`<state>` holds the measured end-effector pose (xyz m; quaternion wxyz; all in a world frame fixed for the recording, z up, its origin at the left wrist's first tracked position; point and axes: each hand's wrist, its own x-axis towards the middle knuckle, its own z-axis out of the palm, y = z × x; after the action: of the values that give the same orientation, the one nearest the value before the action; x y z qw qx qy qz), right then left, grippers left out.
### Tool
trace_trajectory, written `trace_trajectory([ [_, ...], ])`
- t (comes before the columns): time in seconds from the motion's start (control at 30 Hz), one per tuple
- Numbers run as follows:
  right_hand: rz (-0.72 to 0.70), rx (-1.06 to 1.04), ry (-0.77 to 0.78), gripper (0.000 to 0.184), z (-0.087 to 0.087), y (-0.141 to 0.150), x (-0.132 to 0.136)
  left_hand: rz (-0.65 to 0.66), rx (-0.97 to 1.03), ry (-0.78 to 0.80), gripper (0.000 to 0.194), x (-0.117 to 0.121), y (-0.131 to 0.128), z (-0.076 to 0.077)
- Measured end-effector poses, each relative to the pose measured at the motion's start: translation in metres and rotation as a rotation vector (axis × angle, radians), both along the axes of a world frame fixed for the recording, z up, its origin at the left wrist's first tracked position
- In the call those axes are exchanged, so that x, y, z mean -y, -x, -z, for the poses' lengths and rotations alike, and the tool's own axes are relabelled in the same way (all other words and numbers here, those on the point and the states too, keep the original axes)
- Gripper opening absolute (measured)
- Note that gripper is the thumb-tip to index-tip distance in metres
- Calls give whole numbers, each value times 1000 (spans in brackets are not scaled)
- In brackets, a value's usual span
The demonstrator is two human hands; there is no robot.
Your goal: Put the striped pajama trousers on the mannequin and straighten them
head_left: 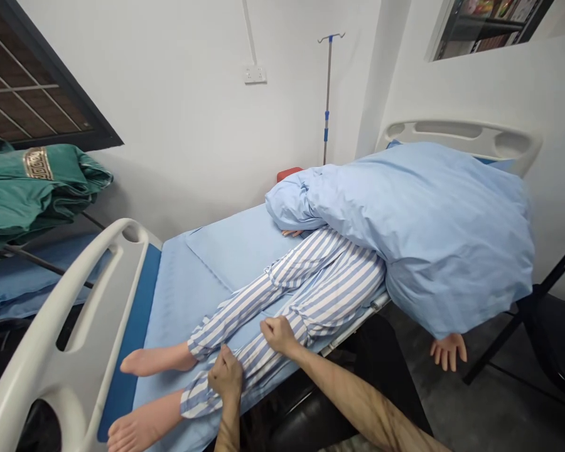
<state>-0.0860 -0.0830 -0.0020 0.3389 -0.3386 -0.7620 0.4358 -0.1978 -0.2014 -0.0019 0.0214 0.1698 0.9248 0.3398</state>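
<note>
Striped trousers (343, 282) lie along the bed (207, 251); at their near leg, left hand (226, 375) and right hand (279, 336) are curled into fists, whether gripping cloth I cannot tell.

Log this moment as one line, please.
left hand: curled at manikin's striped trousers, lower near leg | right hand: curled farther up same leg | cloth grip: unclear | blue quilt: heaped toward headboard

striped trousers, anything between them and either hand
Nothing visible: the left hand is by the lower leg of the striped trousers, the right hand near the knee. The blue quilt covers only the waist end.
</note>
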Motion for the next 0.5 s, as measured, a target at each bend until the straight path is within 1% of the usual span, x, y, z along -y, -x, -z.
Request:
trace_trajectory([
  [0.07, 1, 10, -35, 39, 6, 6, 9, -59, 19, -70, 47, -7, -6, -5],
  [0.17, 5, -7, -28, 39, 4, 9, 10, -93, 101, -208, 49, -27, -19, -14],
  [0.27, 4, -59, 31, 40, 2, 7, 5, -62, 165, -344, 50, -53, -29, -21],
  [0.33, 11, -100, 80, 41, 2, 7, 3, -11, 132, -393, 52, -68, -32, -25],
  [0.4, 18, -142, 112, 41, 3, 7, 1, 86, 72, -379, 55, -79, -34, -26],
  [0.43, 22, -159, 125, 41, 3, 8, 0, 150, 44, -344, 55, -82, -35, -26],
  [0.47, 26, -173, 140, 42, 4, 8, 0, 210, 8, -283, 55, -84, -37, -24],
  [0.5, 28, -186, 157, 41, 4, 9, -1, 268, -38, -185, 54, -84, -40, -22],
])
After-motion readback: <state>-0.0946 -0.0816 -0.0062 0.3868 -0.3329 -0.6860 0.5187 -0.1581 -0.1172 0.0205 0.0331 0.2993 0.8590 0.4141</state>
